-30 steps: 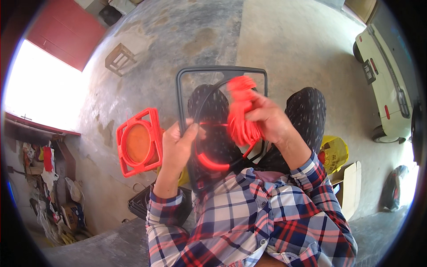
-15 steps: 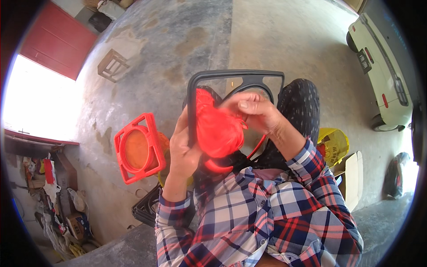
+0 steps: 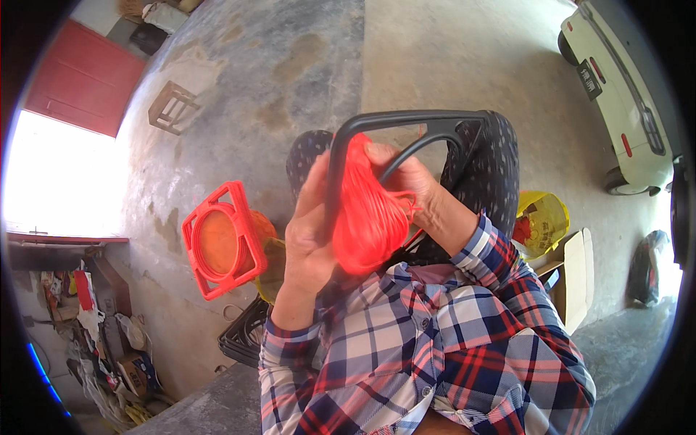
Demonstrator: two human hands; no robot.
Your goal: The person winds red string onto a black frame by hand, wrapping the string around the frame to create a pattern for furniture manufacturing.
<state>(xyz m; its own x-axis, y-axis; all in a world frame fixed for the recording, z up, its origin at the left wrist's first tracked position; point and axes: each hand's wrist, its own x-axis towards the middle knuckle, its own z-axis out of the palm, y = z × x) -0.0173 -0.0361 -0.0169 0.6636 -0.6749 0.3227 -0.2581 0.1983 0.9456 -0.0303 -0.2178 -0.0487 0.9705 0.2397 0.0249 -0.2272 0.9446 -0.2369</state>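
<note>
Between my two hands is a bundle of shiny red string (image 3: 368, 225), its strands gathered lengthwise and a few loose ends sticking out on the right. My left hand (image 3: 310, 221) is closed along its left side, beside the bar of a black plastic frame (image 3: 406, 118) with a curved ring part. At the bundle's upper right, my right hand (image 3: 409, 177) grips it, the thumb near its top. The ring part crosses in front of my right fingers. The frame is tilted above my lap, and the bundle hides part of it.
To the left stands a red square frame (image 3: 250, 250) around an orange disc. A black frame (image 3: 243, 337) lies below it. On the right are a yellow bag (image 3: 547, 225), an open cardboard box (image 3: 578, 286) and a dark bag (image 3: 647, 268). Farther off are a wooden stool (image 3: 172, 107) and a white vehicle (image 3: 612, 94).
The black frame has tilted and shifted right, with the red string bundle turning along. My right hand, blurred above the bundle before, now holds its upper right side.
</note>
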